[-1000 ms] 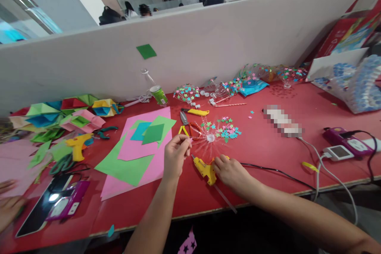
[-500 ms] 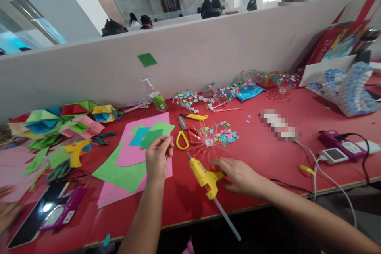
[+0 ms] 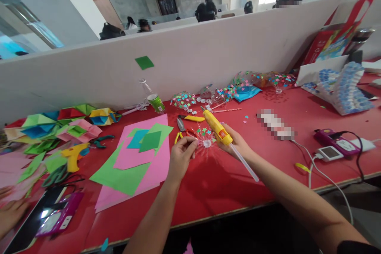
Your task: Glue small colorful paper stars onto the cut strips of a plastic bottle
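Note:
My right hand grips a yellow glue gun, its nozzle pointing up and away and a translucent glue stick jutting from its rear. My left hand is closed in a pinch; whatever is between its fingertips is too small to make out. Just beyond those fingertips, a clear plastic piece with thin spread strips lies on the table, with coloured paper stars on some strips. The glue gun and right hand hide its right side. Scissors with yellow and red handles lie behind my left hand, partly covered.
Pink, green and blue paper sheets lie left on the red table. A yellow-handled cutter, a clear bottle and star-covered plastic pieces stand behind. Cables and a purple device are right. Another person's hand shows far left.
My right hand has lifted the glue gun up and turned it, now with a full grip on the handle. My left hand has moved right, towards the clear plastic piece.

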Motion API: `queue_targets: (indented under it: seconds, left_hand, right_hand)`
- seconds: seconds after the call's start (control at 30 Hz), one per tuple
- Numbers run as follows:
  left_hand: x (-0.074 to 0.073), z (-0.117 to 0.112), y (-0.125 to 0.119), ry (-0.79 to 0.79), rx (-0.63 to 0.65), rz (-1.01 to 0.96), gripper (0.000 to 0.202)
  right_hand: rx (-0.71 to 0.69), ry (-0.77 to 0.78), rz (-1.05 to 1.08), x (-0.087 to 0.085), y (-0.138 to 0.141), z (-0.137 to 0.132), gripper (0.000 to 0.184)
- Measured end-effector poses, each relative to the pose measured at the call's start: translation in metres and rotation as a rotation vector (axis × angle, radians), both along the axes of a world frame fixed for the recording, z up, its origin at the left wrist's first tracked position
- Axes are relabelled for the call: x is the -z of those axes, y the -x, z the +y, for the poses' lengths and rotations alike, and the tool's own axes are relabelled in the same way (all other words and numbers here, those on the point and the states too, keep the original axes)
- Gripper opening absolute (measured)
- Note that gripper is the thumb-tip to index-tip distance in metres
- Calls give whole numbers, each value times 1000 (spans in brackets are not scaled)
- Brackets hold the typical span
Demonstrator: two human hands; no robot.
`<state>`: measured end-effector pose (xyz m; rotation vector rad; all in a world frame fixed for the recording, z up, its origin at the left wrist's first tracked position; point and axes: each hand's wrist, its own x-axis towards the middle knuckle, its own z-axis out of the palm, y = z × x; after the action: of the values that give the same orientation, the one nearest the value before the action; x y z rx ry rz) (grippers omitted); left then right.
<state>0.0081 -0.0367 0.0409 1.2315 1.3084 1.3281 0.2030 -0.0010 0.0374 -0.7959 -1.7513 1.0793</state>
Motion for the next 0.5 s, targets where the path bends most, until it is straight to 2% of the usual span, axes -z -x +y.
queue_targets:
  seconds: [0.1,0.3,0.4,0.5]
  left_hand:
    - [-3,5,-8,-10,67,57,19]
    - [7,9,-19,-90,81,197,13]
    - [12,8,-20,-146,93,263,9]
    - [15,5,-21,-165,87,283,8]
  right_hand:
    - [23,40,-6,3,10,5,11]
    - [159,92,7,22,21,8,17]
    - [191,18,-113,35,21,9,6]
    - [229,-73,-269,43,22,10,10]
